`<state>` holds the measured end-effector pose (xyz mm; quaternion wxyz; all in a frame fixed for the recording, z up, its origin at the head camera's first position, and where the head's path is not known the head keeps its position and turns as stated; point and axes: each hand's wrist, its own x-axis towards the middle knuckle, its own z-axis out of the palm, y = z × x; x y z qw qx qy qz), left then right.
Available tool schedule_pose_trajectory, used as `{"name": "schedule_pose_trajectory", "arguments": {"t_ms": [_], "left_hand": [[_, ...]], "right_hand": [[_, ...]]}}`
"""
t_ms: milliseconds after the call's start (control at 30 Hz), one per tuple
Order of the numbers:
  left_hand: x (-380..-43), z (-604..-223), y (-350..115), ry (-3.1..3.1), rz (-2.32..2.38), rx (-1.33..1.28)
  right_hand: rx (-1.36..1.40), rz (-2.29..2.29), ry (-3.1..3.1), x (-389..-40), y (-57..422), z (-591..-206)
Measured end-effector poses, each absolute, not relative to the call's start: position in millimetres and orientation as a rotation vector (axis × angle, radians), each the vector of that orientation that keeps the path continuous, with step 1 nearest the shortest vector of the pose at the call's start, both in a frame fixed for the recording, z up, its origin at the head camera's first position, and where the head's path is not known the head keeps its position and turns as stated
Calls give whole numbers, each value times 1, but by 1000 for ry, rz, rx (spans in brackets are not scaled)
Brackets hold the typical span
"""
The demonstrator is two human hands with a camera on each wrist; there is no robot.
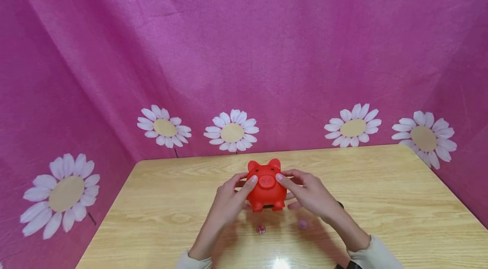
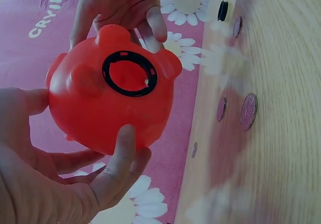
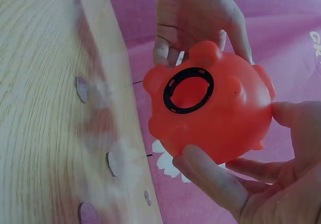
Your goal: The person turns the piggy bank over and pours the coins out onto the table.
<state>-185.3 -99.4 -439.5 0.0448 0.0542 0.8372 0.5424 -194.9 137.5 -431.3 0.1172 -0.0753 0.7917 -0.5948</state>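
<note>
A red piggy bank (image 1: pixel 267 192) is held up over the table, its snout toward me in the head view. My left hand (image 1: pixel 228 201) grips it on the left side, thumb beside the snout. On the other side my right hand (image 1: pixel 310 195) holds it in the same way. Both wrist views look at the underside, where a black ring (image 2: pixel 106 76) surrounds a round hole with no plug in it. Four stubby feet stick out around that ring. Below on the table lie a coin (image 1: pixel 261 229) and a second, pinkish-looking coin (image 1: pixel 303 224).
The light wooden table (image 1: pixel 160 209) ends at a pink cloth (image 1: pixel 267 57) printed with daisies, hanging behind and at the sides. A small black plug-like piece (image 2: pixel 223 10) lies on the table near the right hand. Several coins (image 3: pixel 111 163) are spread beneath the piggy bank.
</note>
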Motion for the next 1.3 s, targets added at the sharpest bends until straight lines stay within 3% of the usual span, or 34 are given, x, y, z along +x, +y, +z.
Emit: {"name": "schedule_pose_trajectory", "arguments": {"t_ms": [1300], "left_hand": [[-193,-431,-96,2463,1775,160]], "right_hand": [[-125,-1785,2336,-194,140,-426]]}}
